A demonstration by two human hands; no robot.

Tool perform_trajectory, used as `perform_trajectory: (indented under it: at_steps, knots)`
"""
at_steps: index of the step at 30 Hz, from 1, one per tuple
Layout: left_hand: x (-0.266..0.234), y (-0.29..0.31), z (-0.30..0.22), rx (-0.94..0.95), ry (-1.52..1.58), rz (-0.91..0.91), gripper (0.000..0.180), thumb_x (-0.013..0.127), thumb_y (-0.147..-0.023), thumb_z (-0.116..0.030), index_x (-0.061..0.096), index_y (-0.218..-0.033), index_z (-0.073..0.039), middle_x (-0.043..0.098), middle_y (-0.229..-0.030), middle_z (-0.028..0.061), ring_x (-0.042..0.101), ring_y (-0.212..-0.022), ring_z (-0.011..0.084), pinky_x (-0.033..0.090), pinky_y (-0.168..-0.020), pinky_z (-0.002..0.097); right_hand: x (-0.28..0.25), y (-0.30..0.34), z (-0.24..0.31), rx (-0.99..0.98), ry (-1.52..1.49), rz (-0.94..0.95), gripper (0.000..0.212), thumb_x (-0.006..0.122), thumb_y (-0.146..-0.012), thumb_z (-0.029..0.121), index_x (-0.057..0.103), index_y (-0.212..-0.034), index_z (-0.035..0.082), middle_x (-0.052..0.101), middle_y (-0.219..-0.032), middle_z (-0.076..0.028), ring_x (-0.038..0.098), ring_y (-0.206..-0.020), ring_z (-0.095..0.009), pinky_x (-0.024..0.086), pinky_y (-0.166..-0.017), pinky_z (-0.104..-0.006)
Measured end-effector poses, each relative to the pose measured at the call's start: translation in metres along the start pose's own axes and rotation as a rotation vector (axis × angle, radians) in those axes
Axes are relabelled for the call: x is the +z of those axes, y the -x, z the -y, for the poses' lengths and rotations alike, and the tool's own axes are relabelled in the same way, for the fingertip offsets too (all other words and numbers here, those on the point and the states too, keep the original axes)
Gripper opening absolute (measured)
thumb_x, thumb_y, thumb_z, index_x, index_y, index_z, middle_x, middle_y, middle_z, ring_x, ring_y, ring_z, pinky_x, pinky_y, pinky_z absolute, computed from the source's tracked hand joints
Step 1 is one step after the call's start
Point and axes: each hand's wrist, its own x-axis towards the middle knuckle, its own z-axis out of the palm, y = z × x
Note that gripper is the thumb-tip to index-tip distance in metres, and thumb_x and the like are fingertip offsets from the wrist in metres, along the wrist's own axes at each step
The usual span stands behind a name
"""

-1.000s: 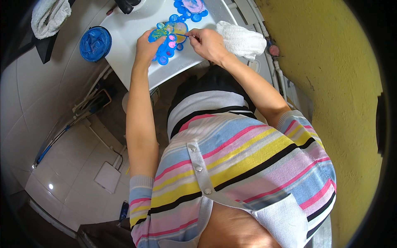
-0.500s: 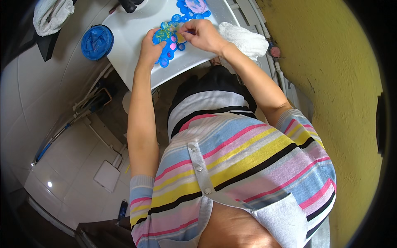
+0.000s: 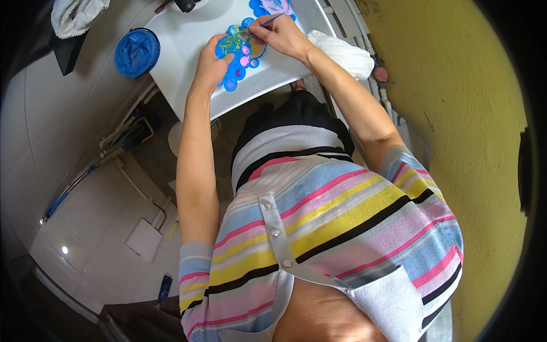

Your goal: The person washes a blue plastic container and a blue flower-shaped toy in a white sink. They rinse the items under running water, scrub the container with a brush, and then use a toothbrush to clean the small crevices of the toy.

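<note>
A blue piece with a scalloped edge of small round shapes lies at the near part of a white sink. Yellow-green streaks, pink dots and a brownish patch mark its surface. My left hand grips its left edge, thumb on top and the other fingers partly hidden. Over its upper right side, my right hand pinches a thin blue stick, like a fine brush, its tip end down by the piece. Farther back right lies a second blue scalloped piece with a pale pink-lilac centre, partly cut off by the frame.
A round blue-lined container stands left of the sink. A white cloth hangs at the sink's right, near pipes and the yellow wall. Another white towel is at upper left. A black tap shows at the top.
My right hand has turned slightly, and the thin blue stick now shows above its fingers. My left hand keeps its hold on the piece. The whole view has shifted a little.
</note>
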Motion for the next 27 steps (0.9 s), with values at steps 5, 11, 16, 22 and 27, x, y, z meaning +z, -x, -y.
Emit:
perform_trajectory:
  at_steps: [5, 11, 16, 22, 27]
  knots:
    - [-0.004, 0.001, -0.004, 0.080, -0.144, 0.045, 0.042, 0.058, -0.083, 0.004, 0.053, -0.123, -0.007, 0.062, -0.108, 0.0126, 0.059, -0.100, 0.0204, 0.047, -0.086, 0.0324, -0.002, -0.007, -0.018, -0.016, -0.067, -0.055, 0.020, 0.057, -0.092, 0.012, 0.070, -0.095, -0.004, 0.070, -0.077, -0.011, 0.067, -0.070, -0.014, 0.055, -0.068, -0.0251]
    - [0.000, 0.000, 0.008, 0.057, -0.144, -0.010, 0.044, 0.059, -0.082, 0.005, 0.052, -0.123, -0.007, 0.063, -0.108, 0.0135, 0.060, -0.098, 0.0208, 0.048, -0.084, 0.0321, 0.000, -0.001, -0.019, 0.083, -0.062, -0.097, 0.019, 0.059, -0.091, 0.012, 0.070, -0.092, -0.003, 0.070, -0.075, -0.011, 0.067, -0.067, -0.013, 0.055, -0.066, -0.0252]
    - [0.002, 0.004, -0.001, -0.094, 0.049, -0.075, 0.048, 0.061, -0.080, 0.005, 0.051, -0.126, -0.004, 0.063, -0.108, 0.0147, 0.063, -0.093, 0.0211, 0.051, -0.077, 0.0315, 0.010, 0.008, -0.019, -0.039, -0.147, -0.216, 0.018, 0.063, -0.089, 0.014, 0.070, -0.093, -0.002, 0.070, -0.080, -0.012, 0.067, -0.068, -0.014, 0.054, -0.065, -0.0253]
    - [0.009, 0.006, -0.006, -0.198, 0.113, -0.107, 0.051, 0.061, -0.078, 0.007, 0.049, -0.127, -0.001, 0.063, -0.107, 0.0141, 0.063, -0.091, 0.0211, 0.052, -0.076, 0.0326, 0.029, 0.034, -0.024, -0.525, 0.416, -0.220, 0.031, 0.062, -0.080, -0.002, 0.064, -0.110, 0.004, 0.062, -0.097, -0.013, 0.062, -0.082, -0.029, 0.052, -0.070, -0.0327]
    - [0.011, 0.006, -0.004, -0.229, 0.041, -0.093, 0.051, 0.061, -0.077, 0.007, 0.050, -0.127, -0.001, 0.063, -0.107, 0.0144, 0.063, -0.091, 0.0212, 0.052, -0.076, 0.0328, 0.036, 0.042, -0.030, -0.486, 0.578, -0.051, 0.043, 0.062, -0.072, -0.005, 0.062, -0.114, 0.005, 0.060, -0.104, -0.012, 0.061, -0.083, -0.029, 0.052, -0.070, -0.0347]
